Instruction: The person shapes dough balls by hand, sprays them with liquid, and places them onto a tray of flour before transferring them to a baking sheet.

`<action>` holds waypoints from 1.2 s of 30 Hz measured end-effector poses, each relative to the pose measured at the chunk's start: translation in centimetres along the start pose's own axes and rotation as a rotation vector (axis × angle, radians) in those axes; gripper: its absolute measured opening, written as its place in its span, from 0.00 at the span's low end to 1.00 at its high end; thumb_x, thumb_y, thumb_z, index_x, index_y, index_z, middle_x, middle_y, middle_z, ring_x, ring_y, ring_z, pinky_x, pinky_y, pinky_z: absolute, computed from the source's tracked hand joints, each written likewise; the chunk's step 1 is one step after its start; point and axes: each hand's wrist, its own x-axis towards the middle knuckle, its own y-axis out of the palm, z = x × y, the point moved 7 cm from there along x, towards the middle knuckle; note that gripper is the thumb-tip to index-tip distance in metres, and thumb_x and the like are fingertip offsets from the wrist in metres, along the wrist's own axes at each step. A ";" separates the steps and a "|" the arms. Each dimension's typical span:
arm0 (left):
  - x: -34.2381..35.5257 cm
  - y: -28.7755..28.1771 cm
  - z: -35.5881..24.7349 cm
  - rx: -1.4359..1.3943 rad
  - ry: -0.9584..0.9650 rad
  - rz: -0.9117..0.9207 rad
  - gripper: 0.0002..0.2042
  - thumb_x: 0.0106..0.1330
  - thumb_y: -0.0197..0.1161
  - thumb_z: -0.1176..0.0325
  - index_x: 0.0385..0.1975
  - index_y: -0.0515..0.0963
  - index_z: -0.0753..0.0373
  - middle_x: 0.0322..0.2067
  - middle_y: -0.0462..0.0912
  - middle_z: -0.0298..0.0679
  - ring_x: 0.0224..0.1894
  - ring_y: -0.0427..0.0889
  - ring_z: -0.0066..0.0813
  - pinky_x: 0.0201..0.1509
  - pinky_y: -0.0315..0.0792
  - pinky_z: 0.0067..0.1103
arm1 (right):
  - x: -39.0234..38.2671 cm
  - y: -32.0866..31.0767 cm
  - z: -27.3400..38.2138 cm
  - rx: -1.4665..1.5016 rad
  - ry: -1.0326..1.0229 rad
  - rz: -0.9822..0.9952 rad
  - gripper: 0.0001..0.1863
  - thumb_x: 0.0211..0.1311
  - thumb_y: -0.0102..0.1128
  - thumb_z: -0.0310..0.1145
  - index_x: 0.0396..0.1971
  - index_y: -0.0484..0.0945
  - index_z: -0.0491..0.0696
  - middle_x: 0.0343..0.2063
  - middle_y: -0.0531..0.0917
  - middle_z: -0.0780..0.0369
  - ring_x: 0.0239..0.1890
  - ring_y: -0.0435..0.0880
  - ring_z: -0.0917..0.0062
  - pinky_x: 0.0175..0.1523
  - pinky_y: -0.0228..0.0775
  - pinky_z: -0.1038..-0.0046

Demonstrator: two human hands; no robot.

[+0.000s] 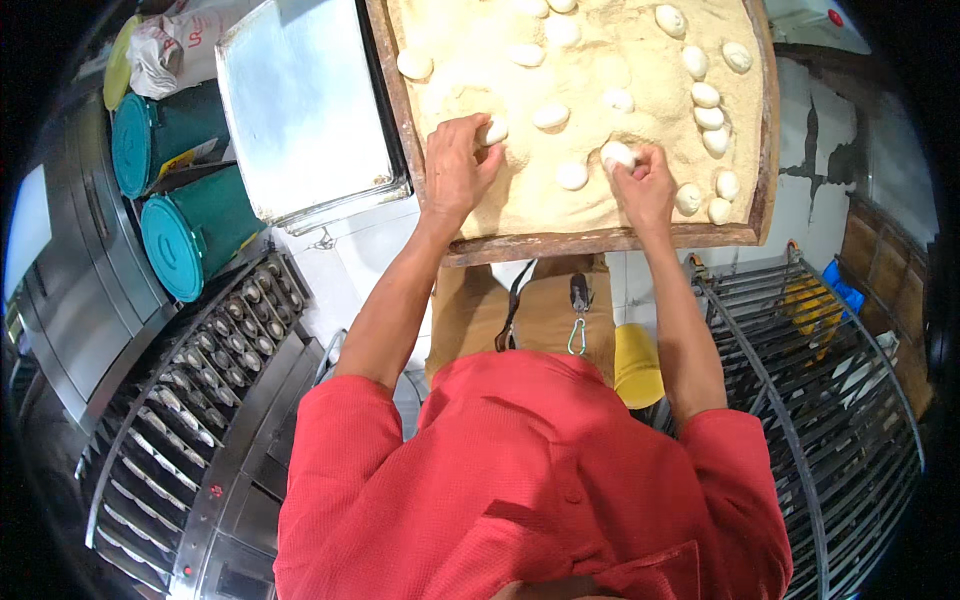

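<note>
A shallow wooden tray (pixel 570 243) holds a bed of pale yellow crumbs (pixel 520 212). Several white, egg-shaped dough pieces lie on it, among them a dough piece (pixel 551 116) between my hands and another dough piece (pixel 572 176) nearer the front rim. At the tray's left side, my left hand (pixel 460 168) has its thumb and fingers closed round a dough piece (pixel 492 130) resting at the crumbs. My right hand (pixel 647 192) pinches a dough piece (pixel 618 155) right of the middle. Further dough pieces (pixel 706 95) form a curved row along the right side.
Left of the tray lies a shiny metal sheet pan (pixel 305 110). Beyond it are two teal lidded bins (pixel 172 250) and a white sack (pixel 180 50). Metal racks stand on both sides, the right rack (pixel 810 370) close to my arm. A yellow bucket (pixel 636 366) sits below the tray.
</note>
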 end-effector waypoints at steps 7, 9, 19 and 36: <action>-2.5 0.4 -0.6 0.117 0.228 0.068 0.25 0.55 0.71 0.75 0.55 0.77 0.57 0.57 0.78 0.39 0.62 0.72 0.44 0.66 0.65 0.39 | -1.8 2.6 1.0 -0.325 -0.796 -0.144 0.19 0.52 0.71 0.30 0.45 0.78 0.45 0.55 0.76 0.52 0.58 0.72 0.55 0.65 0.62 0.57; -3.7 0.2 0.2 0.136 0.221 0.144 0.28 0.55 0.70 0.75 0.59 0.74 0.54 0.60 0.76 0.37 0.65 0.69 0.45 0.69 0.61 0.42 | -2.0 2.5 0.4 -0.361 -0.805 -0.171 0.22 0.51 0.71 0.29 0.47 0.78 0.46 0.56 0.76 0.53 0.59 0.72 0.56 0.64 0.62 0.56; 0.4 0.7 0.9 0.106 0.249 0.128 0.26 0.52 0.73 0.72 0.55 0.76 0.55 0.51 0.79 0.37 0.57 0.75 0.40 0.63 0.66 0.37 | -0.2 3.2 1.0 -0.437 -0.832 -0.253 0.23 0.48 0.74 0.33 0.46 0.78 0.51 0.52 0.80 0.62 0.55 0.74 0.64 0.59 0.61 0.59; 3.5 -0.8 2.9 0.210 -0.029 0.182 0.21 0.58 0.72 0.62 0.49 0.80 0.66 0.41 0.83 0.49 0.44 0.81 0.47 0.51 0.76 0.40 | 2.8 -0.7 0.8 -0.276 -0.654 -0.308 0.19 0.54 0.70 0.31 0.45 0.80 0.43 0.43 0.82 0.54 0.49 0.77 0.58 0.57 0.67 0.59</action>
